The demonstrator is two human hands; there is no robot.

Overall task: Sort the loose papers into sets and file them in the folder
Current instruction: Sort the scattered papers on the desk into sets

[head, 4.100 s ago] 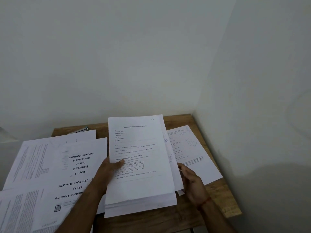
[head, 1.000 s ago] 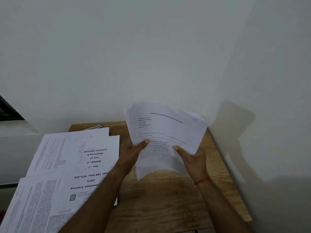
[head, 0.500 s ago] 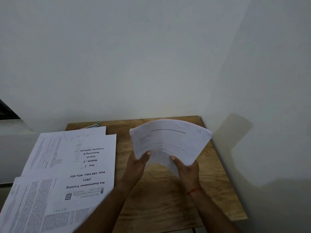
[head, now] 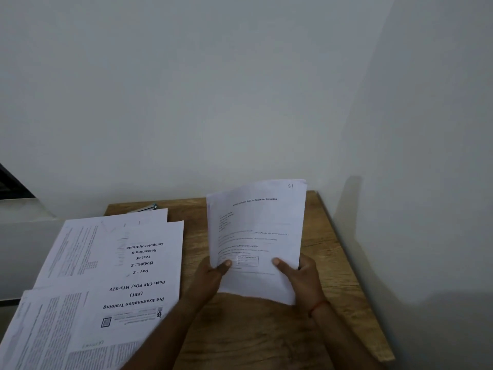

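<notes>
A stack of white printed papers [head: 258, 231] stands nearly upright above the wooden table [head: 253, 337], its lower edge just over the tabletop. My left hand [head: 210, 279] grips its lower left side, thumb on the front sheet. At the lower right side my right hand [head: 301, 279] grips it the same way. The top sheet carries a heading, some text lines and a small table, with "51" handwritten in its upper right corner. I see no folder.
Several loose printed sheets [head: 106, 279] overlap across the table's left half, the top one titled "Pre Examination Training". A metal clip [head: 145, 208] pokes out behind them at the back edge. White walls close the table in at the back and right.
The stack lay on the table with a sheet beside it. Both hands lifted it all together, curved and tilted it a moment ago, and now it stands straighter and upright.
</notes>
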